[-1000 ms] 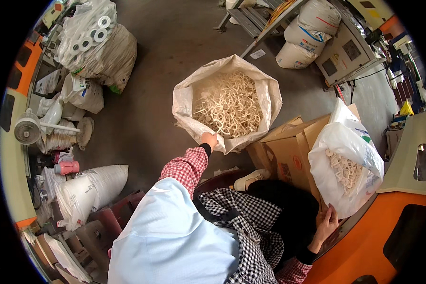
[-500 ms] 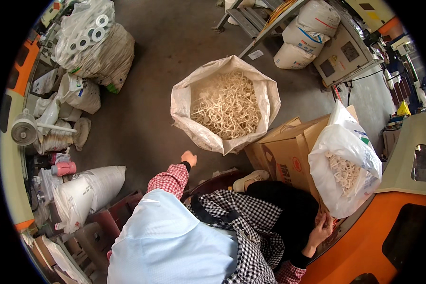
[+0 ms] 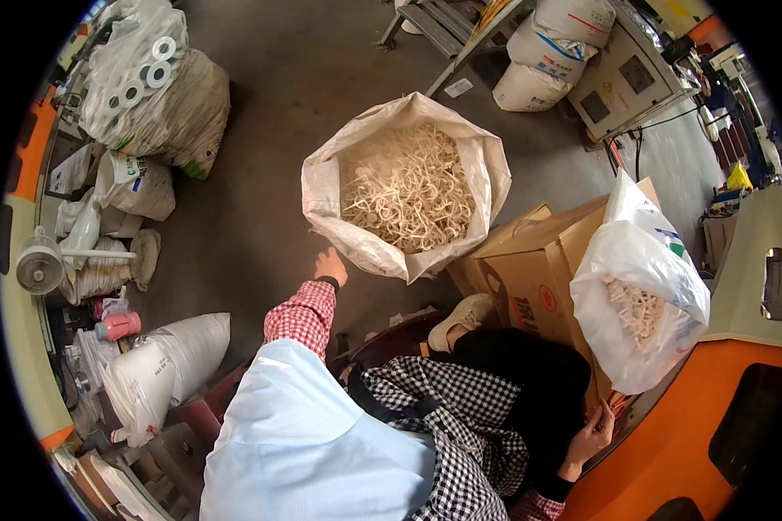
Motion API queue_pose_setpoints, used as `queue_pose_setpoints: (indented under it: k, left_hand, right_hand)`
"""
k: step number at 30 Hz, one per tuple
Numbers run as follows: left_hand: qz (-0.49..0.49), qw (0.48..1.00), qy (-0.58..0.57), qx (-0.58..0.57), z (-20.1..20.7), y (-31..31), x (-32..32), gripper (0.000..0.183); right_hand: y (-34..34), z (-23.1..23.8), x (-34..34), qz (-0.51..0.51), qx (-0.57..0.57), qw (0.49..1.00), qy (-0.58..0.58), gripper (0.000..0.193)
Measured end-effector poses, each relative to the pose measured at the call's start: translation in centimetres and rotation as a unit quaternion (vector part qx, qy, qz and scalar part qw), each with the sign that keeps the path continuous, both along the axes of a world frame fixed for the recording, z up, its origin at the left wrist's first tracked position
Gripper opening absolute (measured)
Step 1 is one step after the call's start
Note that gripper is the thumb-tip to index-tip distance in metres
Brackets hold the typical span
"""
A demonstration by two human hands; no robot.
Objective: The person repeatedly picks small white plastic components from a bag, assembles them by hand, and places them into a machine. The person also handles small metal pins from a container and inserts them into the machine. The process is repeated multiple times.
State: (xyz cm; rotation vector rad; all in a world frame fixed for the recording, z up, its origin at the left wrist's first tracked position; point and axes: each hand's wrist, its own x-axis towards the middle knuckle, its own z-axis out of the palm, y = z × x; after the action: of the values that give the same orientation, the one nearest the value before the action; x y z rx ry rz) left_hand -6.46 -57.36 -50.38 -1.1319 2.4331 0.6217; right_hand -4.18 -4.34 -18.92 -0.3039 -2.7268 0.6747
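My left hand (image 3: 331, 266) is stretched forward, its fingers partly apart, close to the lower left side of a large white woven sack (image 3: 321, 187). I see nothing held in it. The sack's mouth is folded wide, and thin curly off-white plastic scraps (image 3: 413, 187) fill it. Low on the right, my right hand (image 3: 593, 434) has its fingers bent together just below a white plastic bag (image 3: 634, 369). Whatever the fingertips pinch is too small to make out. Small pale plastic pieces (image 3: 634, 313) lie in that bag's mouth.
Cardboard boxes (image 3: 530, 269) stand between the sack and the plastic bag. Full white sacks (image 3: 543, 65) are stacked by a metal step frame (image 3: 434, 33) at the back. More bags (image 3: 169, 360) and a pink bottle (image 3: 118, 326) line the left side. An orange machine panel (image 3: 682, 425) borders the right.
My left hand has moved forward and slightly left, nearer the woven sack, and its fingers have loosened. My right hand has dropped slightly away from the plastic bag's lower edge.
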Motion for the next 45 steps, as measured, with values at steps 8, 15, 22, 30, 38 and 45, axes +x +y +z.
queue_pose_setpoints:
  k: [8,15,22,30,38,45]
  left_hand:
    - [-0.143,0.974,-0.051,-0.17,-2.9,-3.2,-4.1,0.048]
    - [-0.303,0.92,-0.155,-0.194,-7.0,-5.5,-7.3,0.045]
    - [-0.383,0.878,-0.253,-0.139,-7.3,-6.0,-10.0,0.049]
    - [-0.309,0.898,-0.303,-0.077,-8.9,-5.1,-11.1,0.044]
    - [-0.356,0.869,-0.323,-0.117,-10.8,-6.2,-9.8,0.039]
    - [-0.297,0.914,-0.26,-0.09,-8.2,-5.3,-10.2,0.033]
  right_hand:
    - [2.7,-1.7,1.6,-0.006,0.103,0.993,-0.058,0.017]
    - [3.4,-1.4,2.8,-0.002,0.193,0.973,-0.126,0.018]
    - [3.5,-0.8,3.7,-0.019,0.177,0.972,-0.152,0.017]
    - [4.1,-0.6,3.1,-0.029,0.175,0.965,-0.192,0.018]
    - [4.2,-0.3,2.0,0.02,0.199,0.96,-0.198,0.017]
    - [4.8,-0.1,2.2,0.015,0.199,0.963,-0.18,0.014]
